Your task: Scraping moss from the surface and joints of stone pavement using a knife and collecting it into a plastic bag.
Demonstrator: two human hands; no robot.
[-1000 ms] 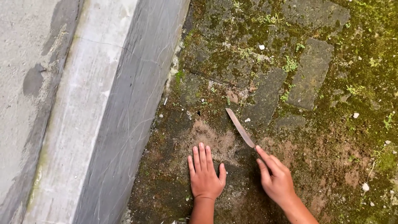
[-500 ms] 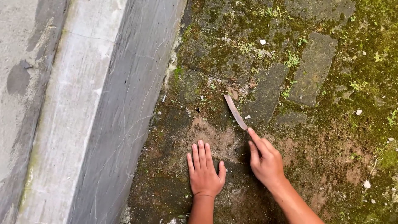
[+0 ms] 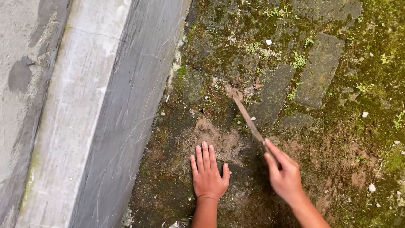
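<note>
Your right hand (image 3: 286,177) sits lower right of centre, fingers wrapped tight around the handle of a long flat blade (image 3: 247,118); index finger lies along the top of the handle. The blade runs diagonally up and left from that fist, and its tip touches the ground at a small patch of loosened brown soil (image 3: 234,90) in a joint between the mossy paving stones (image 3: 318,69), just above frame centre.

Your left hand (image 3: 207,175) is lower centre, palm flat on the ground, fingers straight and close together pointing up the frame, thumb out to the right. It holds nothing. It rests on dark damp stone right below a scraped bare patch of sandy dirt (image 3: 213,135). The two hands are near each other but not touching.

Left third of the frame: a grey concrete ledge (image 3: 80,114) runs top to bottom at a slant, its sloped dark face meeting the ground beside your left hand. Moss is thick and green at upper right; small white pebbles (image 3: 365,114) scattered along the right edge.
</note>
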